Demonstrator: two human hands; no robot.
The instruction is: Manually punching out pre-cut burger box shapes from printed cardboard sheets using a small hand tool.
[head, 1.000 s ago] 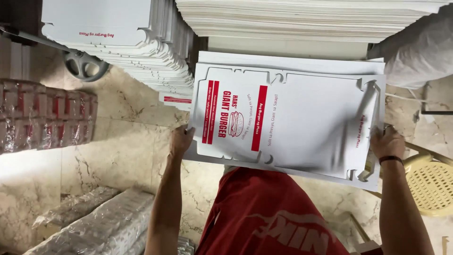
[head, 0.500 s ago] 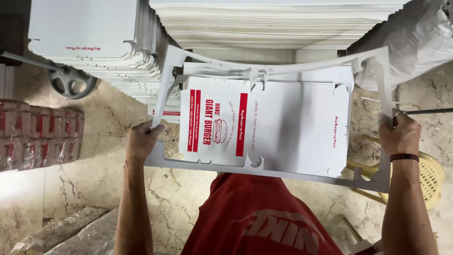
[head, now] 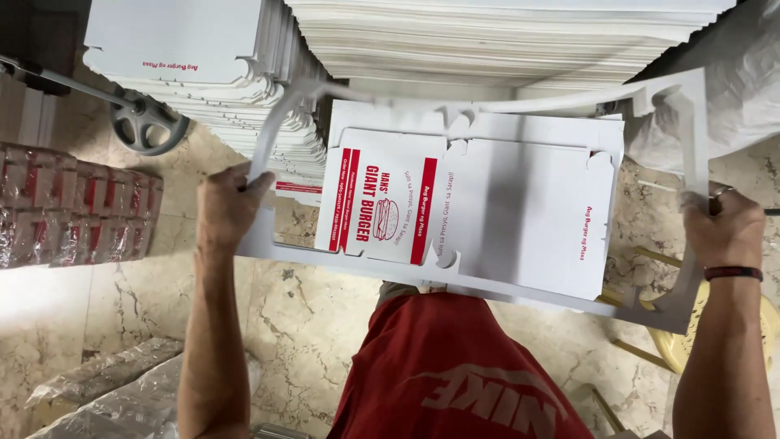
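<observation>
thin card frame held over a flat box blank

the left hand [head: 223, 207] and right hand [head: 725, 228] each pinch a side of a thin white cardboard frame [head: 487, 280], its inner edge notched. inside the frame's opening lies a flat die-cut box blank [head: 479, 211], matte white with red bars. behind it rise stacks of cut card sheets [head: 504, 36], above a glossy marble floor [head: 309, 317].
</observation>
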